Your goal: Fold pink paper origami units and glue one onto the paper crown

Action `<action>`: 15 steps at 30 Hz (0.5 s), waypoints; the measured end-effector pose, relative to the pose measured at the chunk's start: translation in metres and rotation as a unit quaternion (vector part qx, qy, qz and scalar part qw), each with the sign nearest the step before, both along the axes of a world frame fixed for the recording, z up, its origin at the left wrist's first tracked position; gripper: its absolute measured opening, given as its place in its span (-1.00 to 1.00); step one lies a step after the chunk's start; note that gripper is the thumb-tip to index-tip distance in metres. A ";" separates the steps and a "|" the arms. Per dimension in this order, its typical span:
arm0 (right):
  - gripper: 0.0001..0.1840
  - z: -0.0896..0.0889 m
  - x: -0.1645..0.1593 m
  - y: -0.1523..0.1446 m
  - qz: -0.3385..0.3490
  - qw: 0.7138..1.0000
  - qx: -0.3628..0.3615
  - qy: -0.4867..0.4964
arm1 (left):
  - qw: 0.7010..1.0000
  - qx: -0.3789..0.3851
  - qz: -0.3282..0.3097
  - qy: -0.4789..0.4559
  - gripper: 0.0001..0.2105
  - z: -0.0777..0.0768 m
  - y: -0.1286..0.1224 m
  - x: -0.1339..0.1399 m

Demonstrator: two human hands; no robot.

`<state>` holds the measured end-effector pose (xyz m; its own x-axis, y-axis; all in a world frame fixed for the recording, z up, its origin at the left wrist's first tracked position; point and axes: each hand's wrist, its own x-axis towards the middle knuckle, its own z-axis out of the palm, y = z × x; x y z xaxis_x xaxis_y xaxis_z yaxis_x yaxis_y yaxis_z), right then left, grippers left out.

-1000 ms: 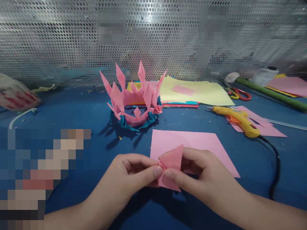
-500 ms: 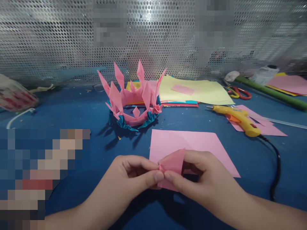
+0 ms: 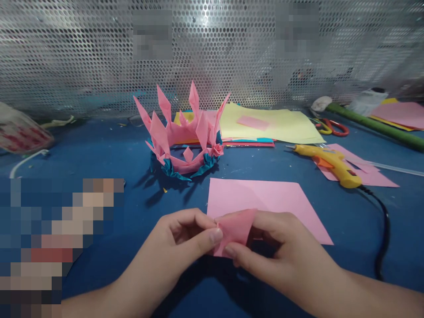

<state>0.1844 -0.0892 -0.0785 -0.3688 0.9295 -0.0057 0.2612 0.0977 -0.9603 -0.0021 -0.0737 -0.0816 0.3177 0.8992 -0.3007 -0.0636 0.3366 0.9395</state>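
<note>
A small piece of pink paper (image 3: pixel 236 229) is held between both hands. My left hand (image 3: pixel 187 240) pinches its left edge between thumb and fingers. My right hand (image 3: pixel 274 245) grips it lower on the right, thumb on the near face and fingers behind. Behind and under the hands, a larger pink sheet (image 3: pixel 261 194) lies flat on the blue table. Further back stands a pink paper crown (image 3: pixel 188 167) with tall folded points, blue paper leaves and a small pink rose at its right side.
To the right, a yellow glue gun (image 3: pixel 326 161) lies partly on pink paper pieces, its black cord (image 3: pixel 386 221) running forward. Behind are yellow sheets (image 3: pixel 285 126), scissors (image 3: pixel 338 128) and a green stick (image 3: pixel 377 123). A perforated metal panel (image 3: pixel 225 57) closes the back. A clear container (image 3: pixel 23 130) lies left.
My right thumb has slid down and right, away from the left thumb, and more of the paper's near face shows. The left hand has shifted slightly left and up.
</note>
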 end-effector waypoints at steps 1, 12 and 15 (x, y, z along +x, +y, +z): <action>-0.84 0.001 0.000 0.000 0.005 1.000 -0.001 0.008 | 1.000 0.004 -0.002 0.002 -0.85 0.000 0.000 0.000; -0.85 0.000 0.000 -0.001 0.016 1.000 -0.007 0.016 | 0.998 -0.021 -0.015 -0.057 -0.84 0.000 -0.001 0.000; -0.86 0.001 0.000 -0.001 0.003 1.000 -0.001 0.025 | 0.998 -0.024 -0.016 -0.051 -0.85 0.001 0.000 0.000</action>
